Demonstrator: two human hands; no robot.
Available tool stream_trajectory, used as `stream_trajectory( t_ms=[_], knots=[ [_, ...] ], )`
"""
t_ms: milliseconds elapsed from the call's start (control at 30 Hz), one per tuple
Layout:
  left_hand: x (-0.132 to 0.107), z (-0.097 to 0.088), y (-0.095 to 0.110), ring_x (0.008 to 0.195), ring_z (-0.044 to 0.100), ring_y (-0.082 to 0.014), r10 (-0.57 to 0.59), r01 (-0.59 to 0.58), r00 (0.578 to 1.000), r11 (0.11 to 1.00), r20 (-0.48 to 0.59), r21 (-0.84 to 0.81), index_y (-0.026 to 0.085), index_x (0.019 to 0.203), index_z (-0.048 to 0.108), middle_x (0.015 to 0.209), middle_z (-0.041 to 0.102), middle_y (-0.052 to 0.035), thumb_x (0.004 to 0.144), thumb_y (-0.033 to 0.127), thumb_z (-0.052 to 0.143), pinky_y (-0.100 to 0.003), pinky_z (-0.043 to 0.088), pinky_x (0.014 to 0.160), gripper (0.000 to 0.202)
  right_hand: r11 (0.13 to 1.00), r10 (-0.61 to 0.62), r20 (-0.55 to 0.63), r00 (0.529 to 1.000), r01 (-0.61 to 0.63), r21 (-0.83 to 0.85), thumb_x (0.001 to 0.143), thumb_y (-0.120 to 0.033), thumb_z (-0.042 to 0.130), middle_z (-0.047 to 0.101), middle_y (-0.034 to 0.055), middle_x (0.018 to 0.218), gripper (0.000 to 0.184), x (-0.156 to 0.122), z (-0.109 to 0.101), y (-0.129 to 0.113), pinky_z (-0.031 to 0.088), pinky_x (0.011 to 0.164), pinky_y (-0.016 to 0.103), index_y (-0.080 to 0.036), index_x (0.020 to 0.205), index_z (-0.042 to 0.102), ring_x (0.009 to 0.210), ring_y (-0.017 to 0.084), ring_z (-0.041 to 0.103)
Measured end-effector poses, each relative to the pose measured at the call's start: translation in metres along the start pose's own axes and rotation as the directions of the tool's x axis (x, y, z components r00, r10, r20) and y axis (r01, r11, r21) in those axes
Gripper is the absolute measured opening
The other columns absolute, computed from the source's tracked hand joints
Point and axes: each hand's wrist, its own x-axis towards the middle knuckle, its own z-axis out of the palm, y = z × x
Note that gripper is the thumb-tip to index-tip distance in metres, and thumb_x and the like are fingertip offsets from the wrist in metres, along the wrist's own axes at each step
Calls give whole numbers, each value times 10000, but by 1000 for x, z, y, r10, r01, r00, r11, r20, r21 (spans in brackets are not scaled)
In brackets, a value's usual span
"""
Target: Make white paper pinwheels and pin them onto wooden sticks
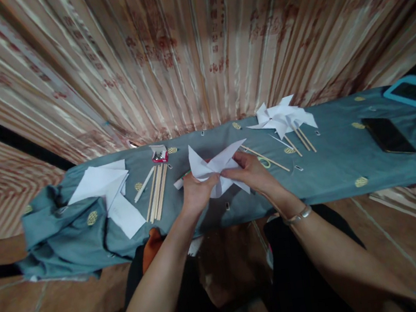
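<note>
A white paper pinwheel shape [215, 168] is held just above the blue-grey cloth [335, 168] at the middle of the bench. My left hand [194, 192] pinches its left side, fingers closed on the paper. My right hand [251, 170] grips its right side near the centre, fingers closed on it too. Several wooden sticks [157, 192] lie just left of my left hand.
A stack of white paper sheets [109, 191] lies at the left. A small pink box [160, 154] sits behind the sticks. Finished white pinwheels on sticks [284, 119] lie at the right. A dark phone [388, 135] and a teal-cased tablet [415, 91] rest far right.
</note>
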Motion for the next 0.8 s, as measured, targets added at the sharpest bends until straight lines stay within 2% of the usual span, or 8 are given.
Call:
stream_trajectory(
  t_ms=[167,300,367,433,533,633,733,800],
  knots=[
    [0,-3,1,632,693,-213,-19,18,1000,999,-18,-32,157,764,726,683,743,-26,501,204,778,-309,557,621,272,1000,-8,31,999,8,-4,619,-314,793,751,37,911,375,0,4,-2,533,778,358,-168,947,683,802,212,686],
    [6,-14,2,687,707,-233,-23,20,999,998,-49,-58,147,755,716,745,756,-57,517,242,789,-344,569,682,265,999,-30,-55,998,29,-23,640,-425,802,741,18,828,369,5,3,-1,534,705,310,-193,906,696,746,183,675],
    [14,-26,6,705,709,-239,1,-11,991,997,-133,-76,144,747,710,755,754,-65,516,259,800,-361,572,707,274,998,-60,-123,991,57,-32,684,-489,761,739,25,819,367,9,0,3,532,705,298,-201,902,699,754,175,678],
    [22,-44,14,745,712,-245,44,-77,965,990,-260,-117,147,762,707,770,753,-67,513,266,808,-379,575,746,294,993,-96,-161,982,84,-78,731,-531,707,746,41,833,373,13,-3,10,535,723,301,-204,911,695,785,179,691],
    [34,-76,29,797,715,-237,86,-180,900,966,-427,-187,151,794,707,809,758,-69,509,241,809,-388,574,801,316,946,-195,-117,974,156,-284,784,-572,615,749,59,822,391,21,0,20,543,704,314,-203,892,688,765,187,701],
    [40,-107,44,800,714,-218,109,-267,828,939,-551,-215,128,807,701,834,757,-72,487,194,808,-385,565,850,343,880,-246,-38,968,207,-428,836,-526,548,743,61,790,360,35,22,23,541,687,315,-197,849,693,728,191,693],
    [43,-130,52,833,714,-213,146,-349,756,915,-639,-204,119,811,694,883,756,-69,454,154,801,-380,544,911,375,773,-260,77,962,256,-581,860,-329,552,751,51,840,209,61,59,16,517,734,301,-192,869,709,781,192,687],
    [42,-141,54,857,713,-213,159,-378,731,904,-664,-200,122,828,691,909,755,-69,459,143,792,-382,534,936,382,673,-248,164,955,292,-680,862,-214,536,755,53,903,184,84,86,8,491,796,301,-189,886,716,844,195,682]
  ],
)
